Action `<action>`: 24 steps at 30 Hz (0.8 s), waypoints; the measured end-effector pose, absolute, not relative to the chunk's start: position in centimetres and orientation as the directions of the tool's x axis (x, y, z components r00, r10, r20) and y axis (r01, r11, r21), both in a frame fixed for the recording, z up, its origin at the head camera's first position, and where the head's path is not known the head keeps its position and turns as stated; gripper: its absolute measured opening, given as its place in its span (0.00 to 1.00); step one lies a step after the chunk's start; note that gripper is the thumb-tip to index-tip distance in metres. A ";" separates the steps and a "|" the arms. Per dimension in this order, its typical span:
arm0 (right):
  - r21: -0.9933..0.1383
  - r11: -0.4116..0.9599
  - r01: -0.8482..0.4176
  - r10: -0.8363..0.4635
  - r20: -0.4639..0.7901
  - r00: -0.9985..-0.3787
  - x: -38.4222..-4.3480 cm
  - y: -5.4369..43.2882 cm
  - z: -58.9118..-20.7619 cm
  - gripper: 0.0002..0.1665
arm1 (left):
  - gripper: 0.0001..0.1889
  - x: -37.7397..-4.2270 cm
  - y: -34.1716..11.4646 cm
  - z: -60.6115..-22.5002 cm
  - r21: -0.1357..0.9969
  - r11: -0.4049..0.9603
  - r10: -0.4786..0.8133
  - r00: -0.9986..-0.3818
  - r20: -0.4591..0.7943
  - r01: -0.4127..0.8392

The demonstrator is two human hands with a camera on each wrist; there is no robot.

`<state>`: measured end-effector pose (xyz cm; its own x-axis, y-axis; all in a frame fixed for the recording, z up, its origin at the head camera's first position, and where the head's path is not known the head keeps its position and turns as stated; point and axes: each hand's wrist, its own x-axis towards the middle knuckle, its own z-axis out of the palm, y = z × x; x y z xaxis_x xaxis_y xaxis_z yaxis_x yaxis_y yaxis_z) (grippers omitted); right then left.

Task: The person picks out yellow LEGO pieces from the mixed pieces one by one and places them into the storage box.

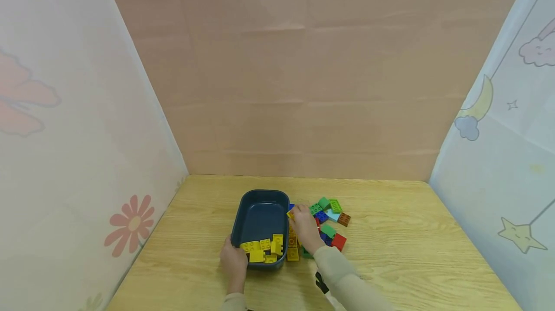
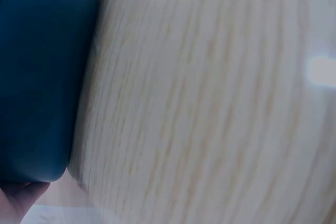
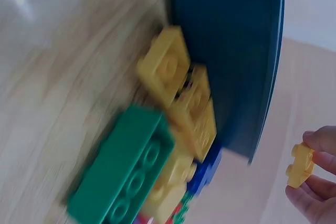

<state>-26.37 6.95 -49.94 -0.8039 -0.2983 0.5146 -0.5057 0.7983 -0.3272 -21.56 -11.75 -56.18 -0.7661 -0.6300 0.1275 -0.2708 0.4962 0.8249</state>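
Observation:
My left hand (image 1: pixel 234 259) holds the near left side of a dark blue plastic bin (image 1: pixel 237 219); in the left wrist view its fingers (image 2: pixel 29 195) lie against the bin's wall. Several yellow bricks (image 1: pixel 257 256) lie in the near end of the bin. My right hand (image 1: pixel 305 226) is raised at the bin's right rim. Between thumb and fingertips it pinches a yellow toy brick (image 3: pixel 301 165), plain to see in the right wrist view. Below that hand, a row of yellow-orange bricks (image 1: pixel 293 254) sits along the bin's right outer wall.
A loose pile right of the bin has a green brick (image 3: pixel 123 163), a red brick (image 1: pixel 339 241), a brown brick (image 1: pixel 344 219), a light blue brick (image 1: pixel 333 215) and several others. Everything rests on a wood-grain table (image 1: pixel 403 243) with a brown backdrop (image 1: pixel 303 84) behind.

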 end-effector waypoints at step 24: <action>-0.258 0.775 -0.577 -0.516 0.268 -0.814 -24.7 0.9 -52.4 0.03 | 0.20 -21.3 -11.6 -55.9 0.829 0.508 -0.622 -0.765 0.166 -0.233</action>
<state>-24.74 0.92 -52.38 -0.8136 -0.5158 0.2684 -0.5766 0.7754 -0.2576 -21.29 -11.62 -55.89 -0.7652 -0.6220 0.1660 -0.2334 0.5084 0.8289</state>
